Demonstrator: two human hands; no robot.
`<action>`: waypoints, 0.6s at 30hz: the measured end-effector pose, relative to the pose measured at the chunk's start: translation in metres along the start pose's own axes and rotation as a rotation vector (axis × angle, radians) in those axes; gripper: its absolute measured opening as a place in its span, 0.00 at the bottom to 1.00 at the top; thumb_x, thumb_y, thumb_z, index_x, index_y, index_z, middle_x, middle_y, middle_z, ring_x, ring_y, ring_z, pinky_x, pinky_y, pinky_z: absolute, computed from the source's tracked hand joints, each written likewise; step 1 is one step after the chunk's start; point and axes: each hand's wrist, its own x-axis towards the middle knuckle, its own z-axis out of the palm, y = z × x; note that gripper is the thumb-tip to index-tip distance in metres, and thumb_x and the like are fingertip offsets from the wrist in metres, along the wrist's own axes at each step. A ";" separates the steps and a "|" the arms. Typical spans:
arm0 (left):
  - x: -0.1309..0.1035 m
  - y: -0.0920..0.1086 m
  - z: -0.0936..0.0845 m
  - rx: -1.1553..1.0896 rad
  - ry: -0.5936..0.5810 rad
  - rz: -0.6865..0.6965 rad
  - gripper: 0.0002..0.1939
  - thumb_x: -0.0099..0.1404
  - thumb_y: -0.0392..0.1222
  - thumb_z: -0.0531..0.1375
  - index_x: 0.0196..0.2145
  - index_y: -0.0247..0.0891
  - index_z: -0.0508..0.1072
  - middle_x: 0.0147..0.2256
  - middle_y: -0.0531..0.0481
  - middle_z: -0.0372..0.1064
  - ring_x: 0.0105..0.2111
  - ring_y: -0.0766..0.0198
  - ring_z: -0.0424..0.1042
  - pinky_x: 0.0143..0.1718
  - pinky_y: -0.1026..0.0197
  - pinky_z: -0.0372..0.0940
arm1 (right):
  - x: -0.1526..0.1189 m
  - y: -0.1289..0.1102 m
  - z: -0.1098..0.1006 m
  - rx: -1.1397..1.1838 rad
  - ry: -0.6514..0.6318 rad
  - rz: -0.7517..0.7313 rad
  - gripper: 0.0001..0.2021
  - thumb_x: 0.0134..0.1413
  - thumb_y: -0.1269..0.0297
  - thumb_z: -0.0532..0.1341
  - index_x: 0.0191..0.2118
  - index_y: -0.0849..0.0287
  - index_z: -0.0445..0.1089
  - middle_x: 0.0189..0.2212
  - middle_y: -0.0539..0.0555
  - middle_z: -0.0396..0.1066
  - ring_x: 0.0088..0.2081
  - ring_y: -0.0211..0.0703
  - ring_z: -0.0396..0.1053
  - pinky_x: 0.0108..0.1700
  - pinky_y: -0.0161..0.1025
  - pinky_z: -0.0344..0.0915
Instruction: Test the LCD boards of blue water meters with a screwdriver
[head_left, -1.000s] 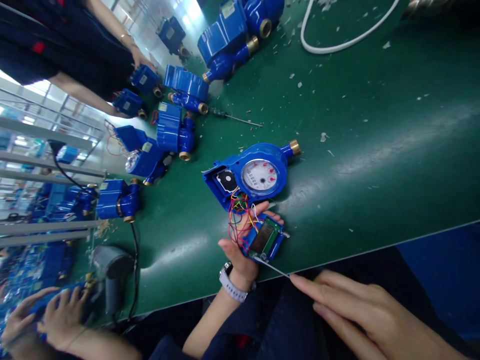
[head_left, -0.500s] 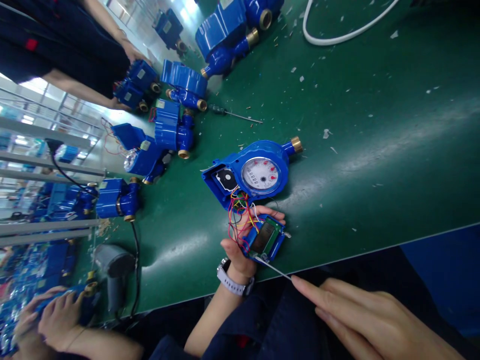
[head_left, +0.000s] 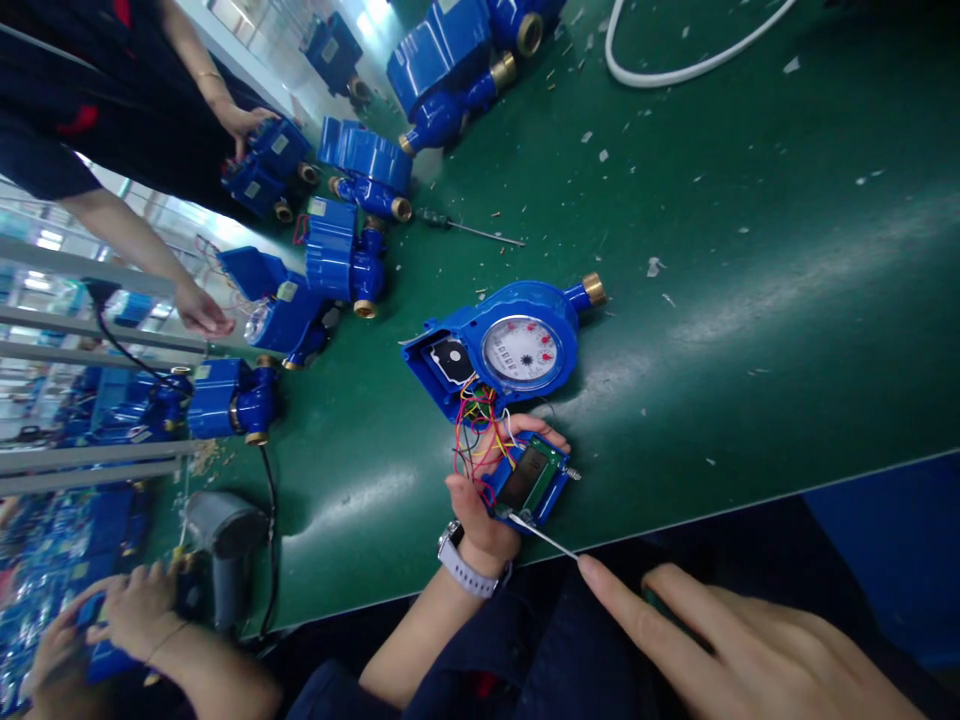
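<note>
My left hand [head_left: 476, 510] holds a small blue meter cover [head_left: 555, 495] from below, with its fingers and thumb around it. Inside the cover sit a green circuit board and a dark display [head_left: 523, 478]. Red, yellow, black and white wires [head_left: 469, 440] run from it to an opened blue water meter [head_left: 517, 290] with a round dial, lying on the bench just beyond. A screwdriver [head_left: 551, 543] is gripped in my right hand [head_left: 720, 630], index finger stretched along the shaft. Its tip is at the cover's near edge; most of the handle is hidden in the palm.
More blue water meters [head_left: 341, 250] stand along the left of the green bench [head_left: 750, 250]. Another screwdriver [head_left: 484, 233] lies beyond my meter. A grey handheld scanner [head_left: 225, 525] with a black cable stands at left. Two co-workers' hands [head_left: 199, 305] [head_left: 139, 615] are nearby.
The co-worker across the bench has taken one hand off a meter and moved it toward the near meters. My screwdriver tip stays at the cover's edge; my right hand has shifted slightly.
</note>
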 end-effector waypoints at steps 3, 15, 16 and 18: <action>-0.001 -0.001 0.000 0.013 0.004 0.017 0.38 0.58 0.79 0.45 0.42 0.47 0.77 0.35 0.44 0.73 0.36 0.47 0.72 0.39 0.46 0.69 | 0.001 -0.001 -0.001 0.055 0.002 -0.009 0.34 0.47 0.81 0.49 0.62 0.59 0.66 0.32 0.53 0.74 0.21 0.38 0.70 0.22 0.30 0.70; 0.000 -0.002 0.001 -0.027 -0.005 0.039 0.37 0.59 0.77 0.46 0.42 0.46 0.77 0.34 0.44 0.73 0.34 0.49 0.71 0.36 0.48 0.68 | 0.000 -0.003 0.005 0.162 0.009 0.031 0.28 0.52 0.82 0.47 0.57 0.64 0.68 0.32 0.55 0.74 0.25 0.40 0.73 0.25 0.32 0.72; 0.001 -0.002 0.002 -0.038 -0.006 0.044 0.37 0.60 0.77 0.46 0.42 0.45 0.77 0.34 0.45 0.74 0.34 0.50 0.71 0.36 0.49 0.68 | 0.001 -0.004 0.006 0.204 0.030 0.063 0.27 0.53 0.83 0.46 0.55 0.65 0.69 0.31 0.55 0.74 0.25 0.40 0.73 0.25 0.32 0.72; 0.001 -0.001 0.003 -0.063 -0.016 0.047 0.36 0.60 0.76 0.47 0.42 0.44 0.78 0.35 0.45 0.74 0.34 0.51 0.71 0.37 0.51 0.68 | 0.001 -0.005 0.007 0.187 0.011 0.060 0.27 0.54 0.83 0.45 0.56 0.64 0.68 0.32 0.54 0.73 0.25 0.40 0.73 0.25 0.33 0.72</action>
